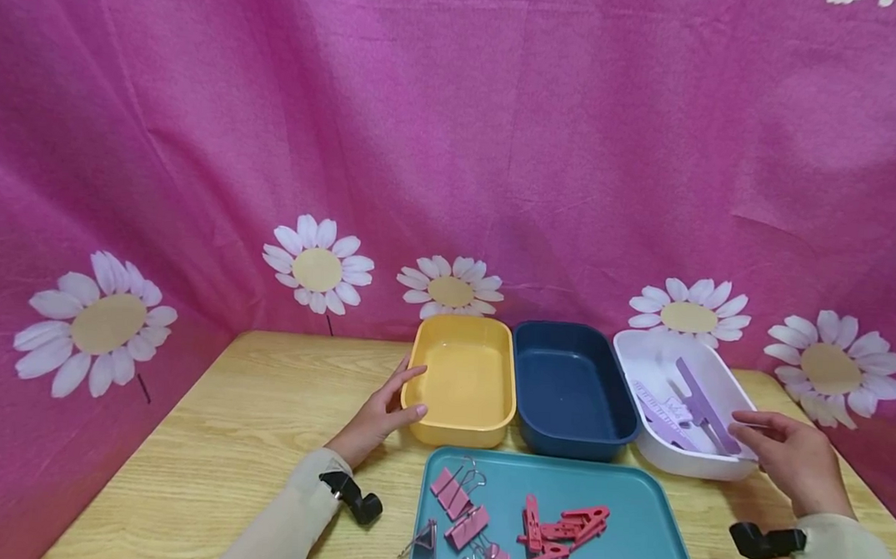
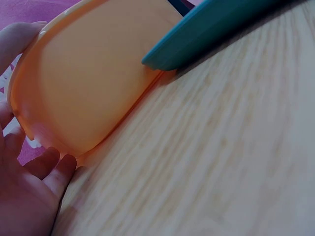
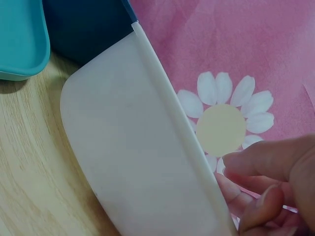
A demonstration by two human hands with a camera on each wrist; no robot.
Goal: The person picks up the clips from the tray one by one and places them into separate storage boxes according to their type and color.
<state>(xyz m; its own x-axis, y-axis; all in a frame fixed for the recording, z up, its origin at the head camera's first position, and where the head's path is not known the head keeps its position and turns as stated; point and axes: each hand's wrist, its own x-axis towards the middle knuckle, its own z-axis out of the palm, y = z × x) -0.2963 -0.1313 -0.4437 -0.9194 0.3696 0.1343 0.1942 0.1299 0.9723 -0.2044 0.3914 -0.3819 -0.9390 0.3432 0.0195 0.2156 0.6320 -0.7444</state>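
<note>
My left hand (image 1: 382, 418) is at the left side of a yellow bin (image 1: 462, 372), thumb and a finger at its rim and the other fingers along the outer wall. My right hand (image 1: 797, 453) is at the right rim of a white bin (image 1: 680, 465), fingertips over or beside the edge; whether they pinch it is unclear. Inside the white bin lie several lilac items (image 1: 701, 403), among them long flat pieces. Between these two bins stands a dark blue bin (image 1: 574, 385), its floor bare.
A teal tray (image 1: 640, 521) lies in front of the bins. On it are several pink binder clips (image 1: 467, 526) at the left and several red clothespins (image 1: 565, 531) in the middle. Behind the wooden table (image 1: 207, 461) hangs a magenta curtain (image 1: 454, 146) with daisies.
</note>
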